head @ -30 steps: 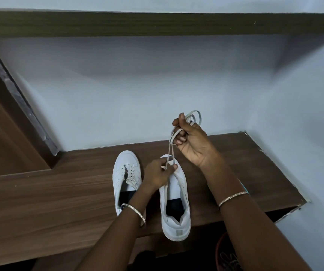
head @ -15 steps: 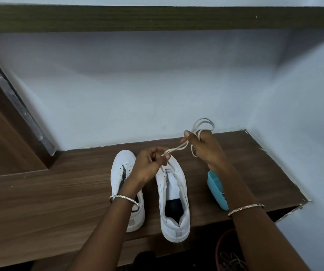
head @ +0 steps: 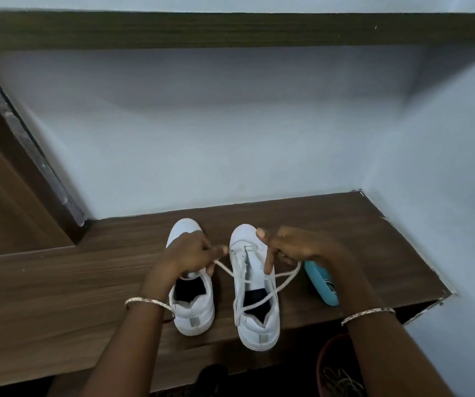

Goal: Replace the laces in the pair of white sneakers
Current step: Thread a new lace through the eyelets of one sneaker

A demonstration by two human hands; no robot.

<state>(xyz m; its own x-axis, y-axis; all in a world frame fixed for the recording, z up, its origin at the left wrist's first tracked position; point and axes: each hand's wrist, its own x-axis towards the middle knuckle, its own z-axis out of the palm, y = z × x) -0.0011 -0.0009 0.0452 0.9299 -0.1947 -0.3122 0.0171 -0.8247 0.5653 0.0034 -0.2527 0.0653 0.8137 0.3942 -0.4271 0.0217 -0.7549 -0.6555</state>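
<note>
The right-hand white low-top sneaker (head: 259, 325) lies on the brown wood-grain desk (head: 87, 282), toe away from the person and heel at the near edge. The flat white lace (head: 226, 269) crosses it sideways. The left hand (head: 190, 256) pinches one strand in a narrow grip just left of the front eyelets, and the right hand (head: 293, 247) curls round loops opposite. The other white sneaker (head: 193, 313) lies under the left hand — a light-blue plastic object (head: 321, 282) lies just right.

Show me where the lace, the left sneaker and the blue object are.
lace (head: 225, 269): head view, on the taut slanted strand.
left sneaker (head: 193, 313): head view, on its heel.
blue object (head: 321, 283): head view, on its middle.
</note>
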